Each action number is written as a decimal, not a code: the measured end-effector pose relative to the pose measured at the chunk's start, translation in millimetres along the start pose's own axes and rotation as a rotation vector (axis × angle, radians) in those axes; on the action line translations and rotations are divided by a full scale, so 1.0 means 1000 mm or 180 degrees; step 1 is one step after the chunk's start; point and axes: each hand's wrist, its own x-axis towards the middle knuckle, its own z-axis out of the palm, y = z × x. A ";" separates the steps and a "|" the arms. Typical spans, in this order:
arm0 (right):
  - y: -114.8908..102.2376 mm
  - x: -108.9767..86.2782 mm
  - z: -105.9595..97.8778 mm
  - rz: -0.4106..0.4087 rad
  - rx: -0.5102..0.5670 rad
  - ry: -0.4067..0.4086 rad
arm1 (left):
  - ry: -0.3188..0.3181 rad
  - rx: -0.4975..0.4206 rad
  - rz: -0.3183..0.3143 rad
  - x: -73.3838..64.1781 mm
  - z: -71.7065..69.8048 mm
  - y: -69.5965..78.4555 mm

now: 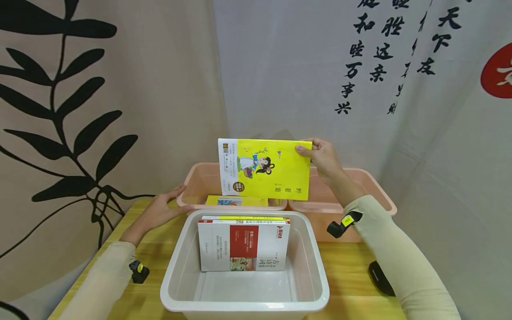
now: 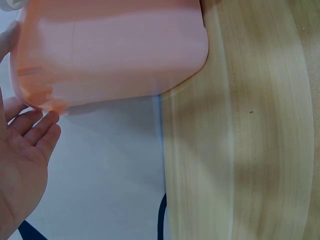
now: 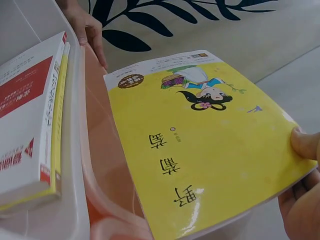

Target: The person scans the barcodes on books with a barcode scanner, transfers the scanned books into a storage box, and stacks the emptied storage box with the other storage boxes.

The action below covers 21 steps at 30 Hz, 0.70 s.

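My right hand pinches a yellow paperback book by one end, thumb on the cover and fingers behind. A girl is drawn on the cover, which faces me sideways. The book is above the left pink bin, where another yellow book lies partly hidden. My left hand rests at that bin's left corner, fingers loosely extended along the outside of the rim in the left wrist view. Nearer me, a white bin holds a white-and-red book leaning at its far wall, with a yellow book behind it.
A second pink bin stands to the right, beside the first. All the bins are on a wooden table. A black object lies by my right forearm. Printed curtains hang behind the table.
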 end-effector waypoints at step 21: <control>0.033 0.027 0.078 0.0164 0.0057 -0.0086 | 0.0018 0.0003 0.0013 0.002 0.002 0.001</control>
